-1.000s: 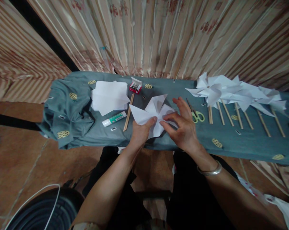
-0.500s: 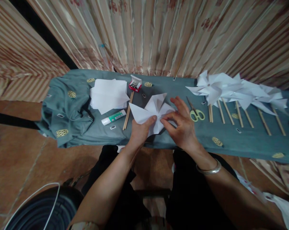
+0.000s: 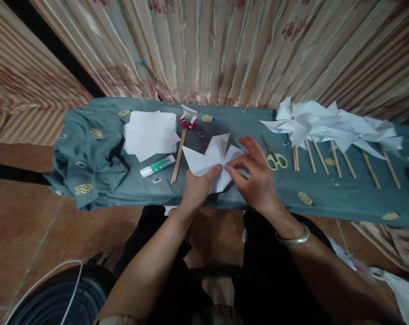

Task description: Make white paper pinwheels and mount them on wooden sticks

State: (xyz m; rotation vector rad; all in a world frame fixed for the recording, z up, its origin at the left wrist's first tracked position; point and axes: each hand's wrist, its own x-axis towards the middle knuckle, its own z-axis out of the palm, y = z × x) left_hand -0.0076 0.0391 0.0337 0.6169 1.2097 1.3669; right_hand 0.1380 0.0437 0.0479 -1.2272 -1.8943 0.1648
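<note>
A white paper pinwheel [image 3: 218,155] with folded blades is held over the front part of the cloth-covered table. My left hand [image 3: 200,183] grips it from the lower left, thumb pressed near the centre and the other fingers hidden beneath. On the right side, my right hand [image 3: 253,174] pinches at the centre with thumb and index finger, its other fingers raised. Whether a small pin sits in that pinch I cannot make out. Left of the pinwheel lie wooden sticks [image 3: 179,155] and an open red-and-white box [image 3: 188,118] of small metal pieces.
A stack of white paper [image 3: 152,133] and a glue stick [image 3: 157,165] lie at the left. Scissors [image 3: 275,158] with pale green handles rest right of my hands. Several pinwheels on sticks [image 3: 326,122] overlap at the far right. A curtain [image 3: 204,54] hangs behind the table [image 3: 224,203].
The view has shifted slightly, so the table things appear a little further left. Both hands keep nearly the same hold on the pinwheel.
</note>
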